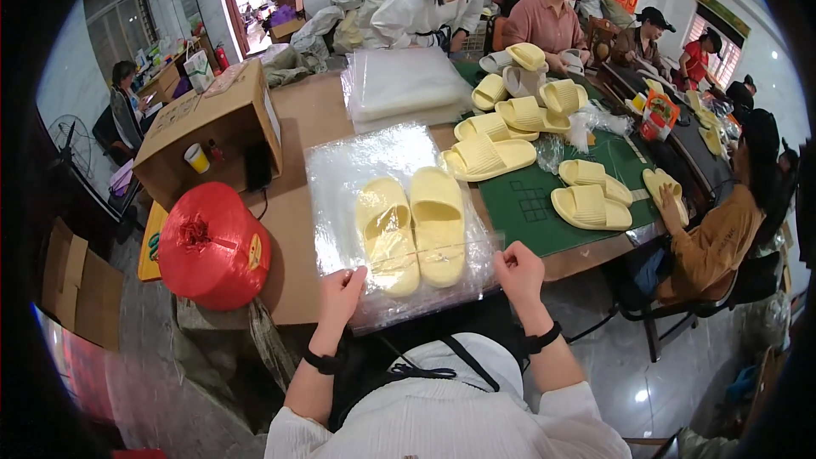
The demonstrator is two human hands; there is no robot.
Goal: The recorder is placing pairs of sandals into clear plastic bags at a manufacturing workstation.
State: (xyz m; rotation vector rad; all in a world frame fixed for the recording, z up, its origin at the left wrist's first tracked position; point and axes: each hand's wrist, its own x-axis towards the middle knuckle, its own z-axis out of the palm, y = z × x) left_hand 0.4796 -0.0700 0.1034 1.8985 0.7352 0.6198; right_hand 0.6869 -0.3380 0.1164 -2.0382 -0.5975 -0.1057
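A pair of pale yellow slippers (438,204) lies side by side at the table's near edge, toes away from me. Clear plastic covers at least their heel ends, and I cannot tell if they sit wholly inside the clear plastic bag (336,183). My left hand (342,291) is closed in a pinch on the bag's near left edge. On the other side my right hand (519,270) pinches the bag's near right edge, with the film stretched between both hands. More yellow slippers (493,157) are piled beyond, to the right.
A stack of clear bags (399,89) lies at the back. To the left are an open cardboard box (208,110) and a big red roll of plastic twine (208,255). Right of me, a seated co-worker's hand (673,204) touches a slipper on the green mat (527,217).
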